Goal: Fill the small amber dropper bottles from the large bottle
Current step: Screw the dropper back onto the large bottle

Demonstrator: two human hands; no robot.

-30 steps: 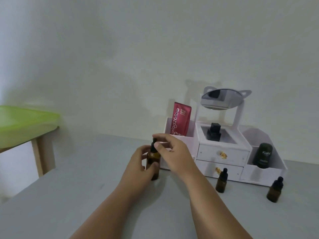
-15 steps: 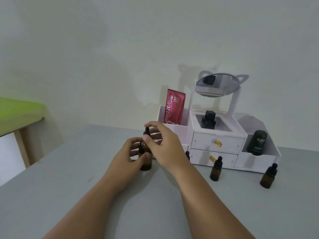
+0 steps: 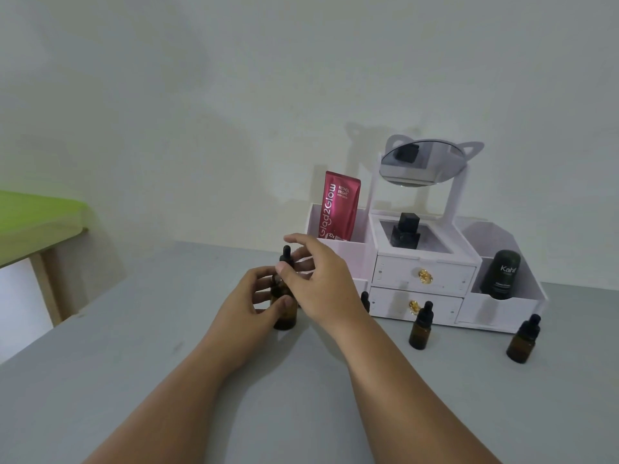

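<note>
Dead centre of the frame, you've got the large amber bottle [image 3: 284, 314] standing on the grey table [image 3: 167, 380]. Your left hand [image 3: 249, 298] is wrapped around its body, thumb across the front and fingers round the far side. Your right hand [image 3: 318, 279] comes in from the right, with the thumb and a couple of fingers pinching the black dropper cap [image 3: 287, 259] and the index finger sticking up loose above it. The cap looks seated on the neck, but your thumb hides the join, so I can't tell if it's loosened at all.

Progress-wise, I'd call this the very start. There are three small amber dropper bottles in front of the white organizer [image 3: 425, 277]. One sits right of centre [image 3: 421, 331], one is over at the lower right [image 3: 524, 341], and a third peeks out just behind your right wrist [image 3: 365, 300]. All three have their black caps on and none is near your hands. The glass is too dark to read any fill level.

So what's left is basically everything: get the big one open, uncap each little one, move the liquid over, and close them all back up.
</note>
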